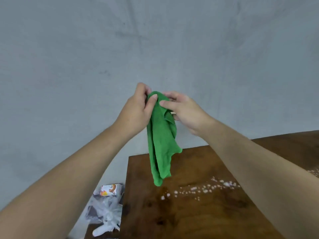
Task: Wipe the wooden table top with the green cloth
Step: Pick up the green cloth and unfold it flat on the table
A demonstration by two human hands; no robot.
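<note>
A green cloth [161, 142] hangs in the air above the far left part of the dark wooden table top [189, 213]. My left hand [136, 109] pinches its top edge from the left, and my right hand [185, 112] grips the same top edge from the right. The cloth droops in loose folds, its lower end just above the wood without touching it. White and pinkish crumbs [203, 189] lie scattered across the table to the right of the cloth.
A grey wall fills the background. On the floor left of the table lie a clear plastic bag [105, 209] and a small printed carton [109, 190]. The table's left edge runs down near the middle of the view.
</note>
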